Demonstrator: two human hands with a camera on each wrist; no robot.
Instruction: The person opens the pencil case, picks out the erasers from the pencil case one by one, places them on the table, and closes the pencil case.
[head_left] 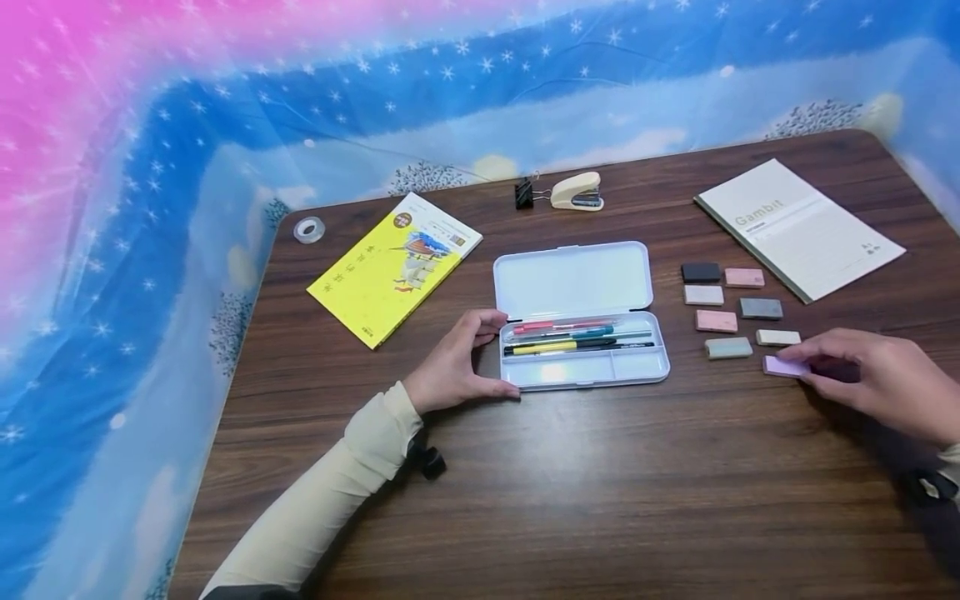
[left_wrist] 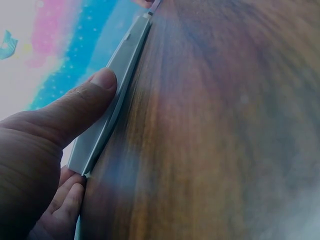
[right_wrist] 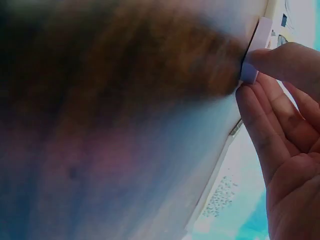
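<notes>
An open white pencil case [head_left: 573,275] lies on the table with several pens [head_left: 585,342] in its back compartment. My left hand [head_left: 457,362] grips the case's left end, the thumb [left_wrist: 104,80] on its front edge and the fingers near the hinge corner. At the right, my right hand [head_left: 877,375] pinches a purple eraser [head_left: 783,367] between thumb and fingers. In the right wrist view the eraser [right_wrist: 256,50] is low at the tabletop; I cannot tell whether it touches. Several other erasers [head_left: 716,321] in pink, white, grey and black lie behind it in two uneven columns.
A yellow book [head_left: 390,275] and a tape roll [head_left: 308,230] lie at the left. Behind the case are a black binder clip [head_left: 524,193] and a cream stapler [head_left: 576,192]. A pale notebook [head_left: 802,225] lies at the back right. Patterned cloth hangs behind the table edge.
</notes>
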